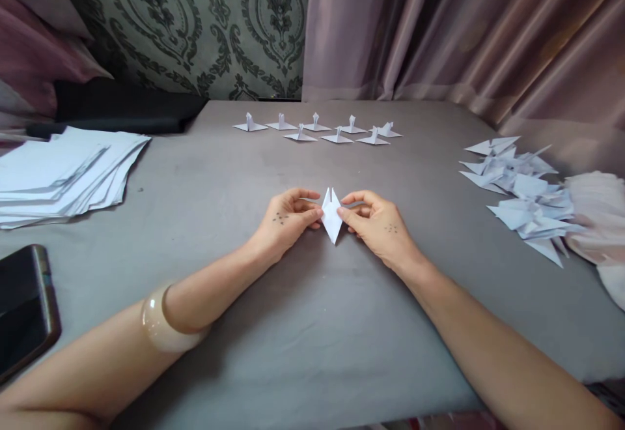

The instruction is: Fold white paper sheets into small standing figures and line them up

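A small white folded paper piece [331, 216], kite-shaped with two points at the top, is held upright over the grey cloth-covered table [312, 326]. My left hand [287, 220] pinches its left edge between thumb and fingers. My right hand [375, 223] pinches its right edge the same way. Both hands rest near the middle of the table, with a pale bangle [166, 326] on my left forearm.
Several finished paper birds [317, 130] stand in rows at the far side. A heap of folded paper pieces [525, 199] lies at the right. A stack of white sheets [63, 172] lies at the left, a dark phone [24, 306] near the left edge. Curtains hang behind.
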Tool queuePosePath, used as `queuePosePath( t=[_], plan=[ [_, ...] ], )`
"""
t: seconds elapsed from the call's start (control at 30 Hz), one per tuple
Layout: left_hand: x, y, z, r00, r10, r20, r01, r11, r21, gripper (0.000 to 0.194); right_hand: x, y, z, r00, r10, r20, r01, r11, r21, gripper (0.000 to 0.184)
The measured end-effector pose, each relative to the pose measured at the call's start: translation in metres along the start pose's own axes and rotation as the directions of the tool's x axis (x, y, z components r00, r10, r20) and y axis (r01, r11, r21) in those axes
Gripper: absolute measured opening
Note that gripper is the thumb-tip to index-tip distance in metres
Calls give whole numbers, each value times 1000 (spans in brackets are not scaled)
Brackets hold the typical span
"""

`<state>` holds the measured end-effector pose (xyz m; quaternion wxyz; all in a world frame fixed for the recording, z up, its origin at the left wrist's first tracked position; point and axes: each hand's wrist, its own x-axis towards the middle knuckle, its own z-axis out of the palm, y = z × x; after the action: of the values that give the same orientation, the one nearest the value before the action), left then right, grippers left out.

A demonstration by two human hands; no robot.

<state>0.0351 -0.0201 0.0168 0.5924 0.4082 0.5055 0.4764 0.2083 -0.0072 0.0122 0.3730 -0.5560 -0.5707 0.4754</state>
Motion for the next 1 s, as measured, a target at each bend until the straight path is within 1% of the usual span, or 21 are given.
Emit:
queuePosePath(
  t=[0.1,0.2,0.27,0.37,0.43,0.47,0.53,0.67,0.77,0.87,1.0],
  plan=[
    [2,-5,-2,997,80,17,-82,986,144,23,0,5,1,995,-103,16,104,984,-144,17],
    [5,-8,-4,983,178,50,-184,922,339,15,-2,2,2,983,-179,31,180,935,-305,14],
    [5,-9,-5,968,234,95,-250,837,487,10,-4,0,3,969,-241,56,244,887,-392,14],
    [4,-7,-6,936,304,177,-340,653,677,15,-5,1,4,941,-326,93,327,803,-498,15],
    [4,-5,-8,918,327,226,-380,556,739,19,-5,3,4,930,-347,119,354,764,-539,16],
    [4,-4,-9,912,328,246,-393,528,753,21,-5,4,3,928,-348,133,362,756,-546,17],
    [5,-2,-14,908,308,284,-410,511,755,24,-5,5,1,926,-340,165,373,755,-540,21],
    [9,2,-25,899,245,364,-439,527,728,25,-6,5,-4,918,-330,219,396,743,-540,25],
    [10,5,-28,902,215,375,-430,536,727,25,-6,4,-6,912,-332,242,411,732,-544,24],
    [10,7,-28,904,206,376,-425,541,726,23,-5,4,-7,909,-325,261,416,740,-529,21],
    [10,9,-28,894,205,399,-444,534,719,24,-4,4,-6,912,-326,248,409,751,-519,21]
  ],
)
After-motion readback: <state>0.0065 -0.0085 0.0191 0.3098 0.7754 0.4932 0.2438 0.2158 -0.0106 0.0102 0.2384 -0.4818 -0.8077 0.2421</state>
